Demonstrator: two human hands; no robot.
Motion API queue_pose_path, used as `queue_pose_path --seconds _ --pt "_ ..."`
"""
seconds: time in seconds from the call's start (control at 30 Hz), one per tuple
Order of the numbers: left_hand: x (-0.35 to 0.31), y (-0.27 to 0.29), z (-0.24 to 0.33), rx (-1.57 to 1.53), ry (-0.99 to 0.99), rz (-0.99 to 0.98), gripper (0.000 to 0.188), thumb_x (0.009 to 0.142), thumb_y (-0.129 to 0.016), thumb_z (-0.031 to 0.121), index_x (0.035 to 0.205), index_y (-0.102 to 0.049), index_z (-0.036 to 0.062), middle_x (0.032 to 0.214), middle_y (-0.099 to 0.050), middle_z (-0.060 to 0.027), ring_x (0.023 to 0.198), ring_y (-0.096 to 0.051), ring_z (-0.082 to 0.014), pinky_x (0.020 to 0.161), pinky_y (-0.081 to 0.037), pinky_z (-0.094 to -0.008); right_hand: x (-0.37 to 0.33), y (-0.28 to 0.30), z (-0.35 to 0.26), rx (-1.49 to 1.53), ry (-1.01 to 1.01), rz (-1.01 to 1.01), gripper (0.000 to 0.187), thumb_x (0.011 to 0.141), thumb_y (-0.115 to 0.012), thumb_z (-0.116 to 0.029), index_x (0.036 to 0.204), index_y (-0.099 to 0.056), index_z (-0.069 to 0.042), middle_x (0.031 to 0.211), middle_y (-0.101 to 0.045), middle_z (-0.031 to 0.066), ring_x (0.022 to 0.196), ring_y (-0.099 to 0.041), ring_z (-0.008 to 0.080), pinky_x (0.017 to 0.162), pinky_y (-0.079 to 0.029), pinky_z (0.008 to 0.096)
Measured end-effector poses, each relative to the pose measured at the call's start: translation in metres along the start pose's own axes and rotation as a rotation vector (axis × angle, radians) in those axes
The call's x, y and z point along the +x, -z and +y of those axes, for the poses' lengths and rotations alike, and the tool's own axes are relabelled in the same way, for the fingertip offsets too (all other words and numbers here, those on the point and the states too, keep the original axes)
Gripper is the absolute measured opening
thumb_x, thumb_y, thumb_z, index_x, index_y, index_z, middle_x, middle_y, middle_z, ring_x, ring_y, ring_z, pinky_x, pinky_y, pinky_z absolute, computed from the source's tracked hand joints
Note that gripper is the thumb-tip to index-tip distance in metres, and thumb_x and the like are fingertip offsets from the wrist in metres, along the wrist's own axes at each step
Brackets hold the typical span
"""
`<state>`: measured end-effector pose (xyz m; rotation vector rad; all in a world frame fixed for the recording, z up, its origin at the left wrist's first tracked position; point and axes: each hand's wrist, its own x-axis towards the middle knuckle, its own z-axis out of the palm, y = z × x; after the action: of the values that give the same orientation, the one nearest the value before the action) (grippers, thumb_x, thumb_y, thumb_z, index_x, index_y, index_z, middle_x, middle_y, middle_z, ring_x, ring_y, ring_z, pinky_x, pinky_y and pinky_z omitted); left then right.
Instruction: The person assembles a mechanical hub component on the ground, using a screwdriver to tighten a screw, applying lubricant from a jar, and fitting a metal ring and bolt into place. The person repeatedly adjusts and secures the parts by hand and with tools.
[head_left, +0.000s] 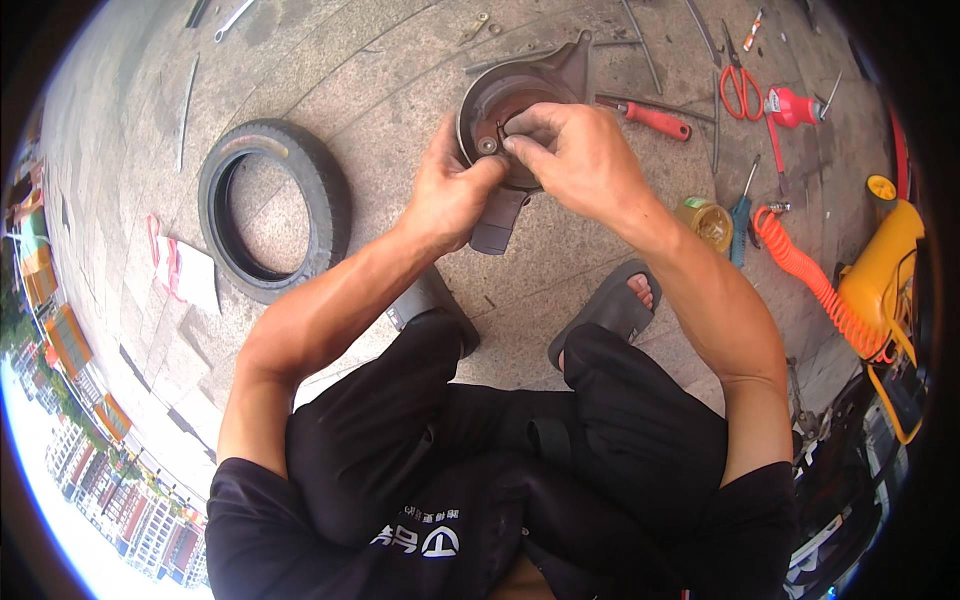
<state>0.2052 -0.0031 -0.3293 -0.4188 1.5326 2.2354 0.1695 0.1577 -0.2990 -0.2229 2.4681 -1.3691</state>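
Where a white bag with red trim (186, 272) lies on the paving (100, 230) at far left, a black tyre (327, 190) rests flat just beside it. Next, left hand (455, 192): fingers wrapped round the left edge of a round, rusty-brown metal housing (512, 88), thumb on its inner face near a bolt (487, 146). Housing is held up in front of the knees, hollow side toward the wearer. Right hand (580, 150): thumb and index narrow, nearly meeting inside the housing; cannot tell whether they grip a small part. Risk: left thumb slips on the grimy metal, housing tips, anything loose inside drops onto the paving. Second risk: a fingertip gets nipped if an inner part springs back under pressure. Right of that, red-handled screwdriver (657, 121), open jar (705, 222), red-handled scissors (740, 93); jar sits near the right forearm, so an elbow swing could knock it over. Far right, orange coiled hose (808, 275).
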Motion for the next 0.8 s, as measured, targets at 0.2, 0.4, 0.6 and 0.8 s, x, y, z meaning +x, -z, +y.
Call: queue_pose_path --seconds 0.2,0.4,0.6,0.8 --pt "-0.003 0.002 0.003 -0.156 0.108 -0.014 0.053 0.084 -0.053 -0.006 0.134 -0.040 0.0009 0.114 -0.059 -0.0139 0.091 -0.066 -0.0232 0.070 -0.061 -0.0354 0.005 0.035 0.003 -0.033 0.128 0.227 0.021 0.080 -0.073 -0.018 0.094 -0.071 -0.003 0.082 -0.071 0.0136 0.066 -0.068 0.0246 0.065 -0.054 0.0334" --pt "-0.003 0.003 0.004 -0.118 0.137 -0.009 0.055 0.083 -0.051 -0.007 0.136 -0.038 0.0019 0.115 -0.058 -0.0168 0.090 -0.066 -0.0246 0.067 -0.061 -0.0362 0.006 0.043 0.017 -0.314 0.132 0.086 0.030 0.077 -0.077 -0.025 0.095 -0.070 -0.003 0.085 -0.068 0.0132 0.075 -0.066 0.0270 0.068 -0.052 0.0377" --pt "-0.004 0.005 0.000 -0.167 0.153 -0.041 0.053 0.082 -0.050 -0.007 0.134 -0.041 0.0019 0.115 -0.059 -0.0134 0.099 -0.064 -0.0228 0.078 -0.058 -0.0357 0.007 0.036 0.022 -0.299 0.084 0.074 0.027 0.079 -0.076 -0.024 0.093 -0.071 -0.001 0.082 -0.069 0.0146 0.072 -0.065 0.0265 0.067 -0.050 0.0371" --pt "-0.003 0.007 -0.006 -0.063 0.146 -0.047 0.057 0.083 -0.050 -0.007 0.138 -0.042 0.0058 0.121 -0.058 -0.0127 0.105 -0.062 -0.0223 0.082 -0.058 -0.0357 0.009 0.034 0.019 -0.285 0.080 0.091 0.024 0.081 -0.075 -0.023 0.092 -0.072 -0.001 0.081 -0.070 0.0152 0.067 -0.065 0.0243 0.064 -0.050 0.0352"
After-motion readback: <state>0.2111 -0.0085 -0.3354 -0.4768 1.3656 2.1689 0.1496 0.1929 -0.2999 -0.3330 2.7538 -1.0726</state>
